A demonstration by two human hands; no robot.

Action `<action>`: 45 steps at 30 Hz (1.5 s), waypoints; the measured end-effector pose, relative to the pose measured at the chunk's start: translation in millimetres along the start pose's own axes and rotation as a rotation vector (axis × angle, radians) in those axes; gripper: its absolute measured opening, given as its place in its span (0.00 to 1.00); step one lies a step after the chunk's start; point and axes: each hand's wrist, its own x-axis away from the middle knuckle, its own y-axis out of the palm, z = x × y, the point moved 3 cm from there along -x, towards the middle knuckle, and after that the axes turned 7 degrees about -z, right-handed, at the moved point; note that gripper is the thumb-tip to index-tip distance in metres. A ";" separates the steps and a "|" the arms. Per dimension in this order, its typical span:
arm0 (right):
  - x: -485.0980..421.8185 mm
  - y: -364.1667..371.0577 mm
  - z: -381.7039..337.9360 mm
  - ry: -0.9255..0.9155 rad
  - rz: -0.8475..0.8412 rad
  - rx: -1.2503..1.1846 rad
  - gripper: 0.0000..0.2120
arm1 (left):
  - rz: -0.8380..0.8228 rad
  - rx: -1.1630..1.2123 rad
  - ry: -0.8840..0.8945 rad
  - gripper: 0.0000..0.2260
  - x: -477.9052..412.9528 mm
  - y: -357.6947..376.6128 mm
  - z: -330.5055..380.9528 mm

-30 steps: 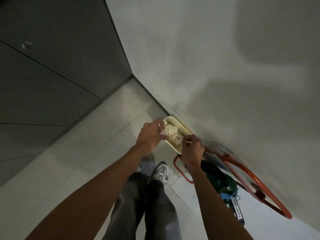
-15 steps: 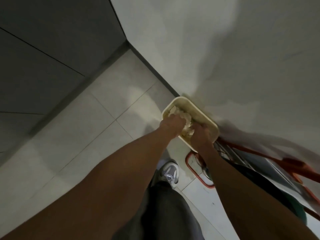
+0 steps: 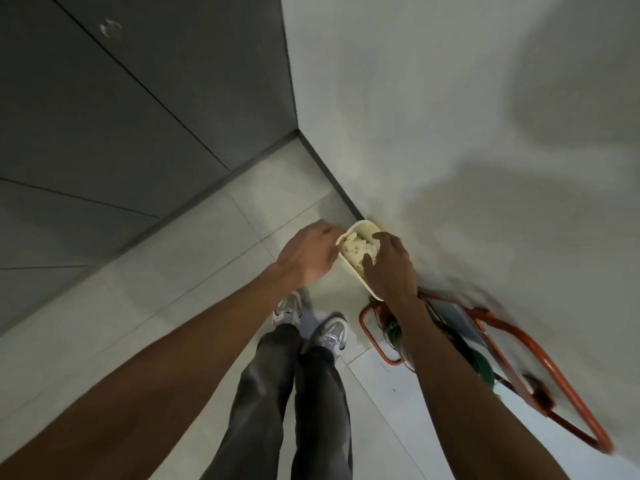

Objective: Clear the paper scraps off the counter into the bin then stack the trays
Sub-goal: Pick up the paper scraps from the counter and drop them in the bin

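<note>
Paper scraps lay heaped in the cream bin on the floor; the right hand hovered above, fingers loosely spread; the left hand seemingly touched the rim, grip unclear; the trays were not yet stacked.

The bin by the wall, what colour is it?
The bin is cream, clearest in the head view.
</note>
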 end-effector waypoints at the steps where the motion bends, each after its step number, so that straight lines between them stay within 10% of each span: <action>1: 17.3 -17.4 -21.3 -0.034 0.009 -0.002 0.21 | 0.041 0.012 -0.023 0.19 22.5 -22.5 -0.3; 13: 214.7 -162.2 -300.0 -0.513 0.123 -0.017 0.22 | 0.581 0.196 -0.284 0.17 316.3 -246.2 -24.7; 28: 330.1 -114.1 -572.6 -0.875 0.067 -0.028 0.18 | 1.060 0.513 -0.616 0.12 605.8 -315.2 -163.5; 45: 240.7 -42.0 -756.7 -0.928 -0.022 0.079 0.13 | 1.044 0.433 -0.628 0.09 577.4 -419.8 -359.5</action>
